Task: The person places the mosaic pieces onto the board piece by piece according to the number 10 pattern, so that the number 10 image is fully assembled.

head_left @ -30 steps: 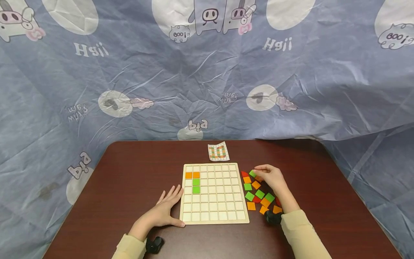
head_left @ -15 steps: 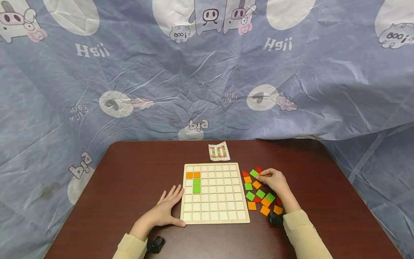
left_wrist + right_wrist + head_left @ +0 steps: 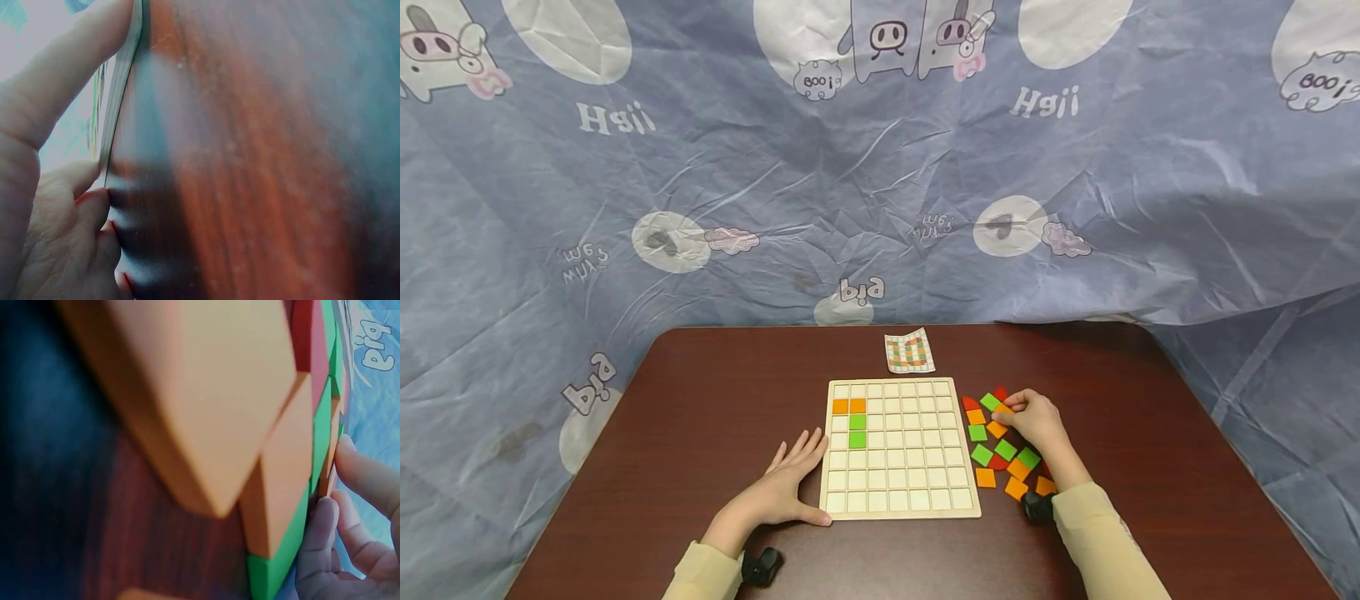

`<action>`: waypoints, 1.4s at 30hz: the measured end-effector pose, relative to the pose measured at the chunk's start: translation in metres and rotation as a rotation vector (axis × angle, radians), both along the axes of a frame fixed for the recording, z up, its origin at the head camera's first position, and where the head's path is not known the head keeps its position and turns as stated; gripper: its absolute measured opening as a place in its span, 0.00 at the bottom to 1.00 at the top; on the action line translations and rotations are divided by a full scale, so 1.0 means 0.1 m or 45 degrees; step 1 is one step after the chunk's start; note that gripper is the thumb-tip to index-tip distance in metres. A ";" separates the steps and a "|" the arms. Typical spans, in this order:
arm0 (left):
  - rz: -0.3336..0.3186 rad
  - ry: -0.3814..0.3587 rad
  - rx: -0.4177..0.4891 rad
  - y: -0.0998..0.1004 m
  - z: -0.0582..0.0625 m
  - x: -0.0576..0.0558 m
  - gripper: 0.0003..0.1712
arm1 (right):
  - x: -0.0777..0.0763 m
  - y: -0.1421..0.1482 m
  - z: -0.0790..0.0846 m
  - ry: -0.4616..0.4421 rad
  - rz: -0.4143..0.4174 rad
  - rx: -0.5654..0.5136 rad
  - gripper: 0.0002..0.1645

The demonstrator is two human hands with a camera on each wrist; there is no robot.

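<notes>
A pale wooden grid board [image 3: 898,480] lies on the table, with two orange and two green square tiles in its left columns. My left hand [image 3: 782,487] is spread along its left side, the thumb at the near corner and the fingertips at the edge. In the left wrist view, the thumb [image 3: 69,69] lies against the board's edge [image 3: 120,94]. To the right of the board, my right hand [image 3: 1039,423] pinches an orange square tile [image 3: 1002,410] between thumb and fingers, beside a green tile [image 3: 989,402]. In the right wrist view, the fingertips [image 3: 345,445] meet at the tile's edge.
Loose orange, green and red tiles lie scattered between the board and my right forearm, including a green tile [image 3: 981,454] and an orange tile [image 3: 986,477]. A paper card [image 3: 910,351] with a coloured grid pattern lies behind the board. A printed cloth [image 3: 880,167] hangs behind the table.
My right hand has drawn back slightly to the right within the loose tiles, uncovering a red piece and the orange tile it pinches. My left hand stays at the board's edge.
</notes>
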State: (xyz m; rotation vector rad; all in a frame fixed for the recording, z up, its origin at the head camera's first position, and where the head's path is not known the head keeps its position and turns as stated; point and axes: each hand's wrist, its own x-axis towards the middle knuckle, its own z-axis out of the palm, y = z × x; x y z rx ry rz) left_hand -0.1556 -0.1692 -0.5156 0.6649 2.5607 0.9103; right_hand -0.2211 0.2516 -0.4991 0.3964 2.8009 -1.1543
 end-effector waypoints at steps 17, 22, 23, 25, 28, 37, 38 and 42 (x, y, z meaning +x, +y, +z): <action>-0.006 -0.001 -0.003 0.01 0.00 0.01 0.69 | -0.05 -0.05 0.09 -0.123 -0.067 0.059 0.18; -0.003 -0.001 0.001 0.01 0.01 0.01 0.69 | -0.04 -0.08 0.13 -0.123 -0.045 0.089 0.17; -0.003 0.000 0.001 0.01 0.01 0.01 0.69 | -0.03 -0.09 0.14 -0.120 -0.043 0.094 0.17; -0.004 0.001 -0.004 0.01 0.01 0.01 0.68 | -0.03 -0.10 0.14 -0.120 -0.041 0.097 0.17; -0.004 -0.002 -0.007 0.01 0.01 0.01 0.68 | -0.02 -0.11 0.14 -0.121 -0.039 0.091 0.17; -0.011 0.005 -0.007 0.00 -0.01 0.00 0.68 | 0.00 -0.05 0.14 -0.103 -0.044 0.030 0.15; -0.011 0.003 -0.008 0.00 -0.01 0.00 0.68 | 0.00 -0.05 0.15 -0.094 -0.042 0.015 0.14; -0.007 -0.004 -0.003 0.00 0.00 0.00 0.68 | 0.02 -0.07 0.20 -0.036 -0.010 -0.037 0.16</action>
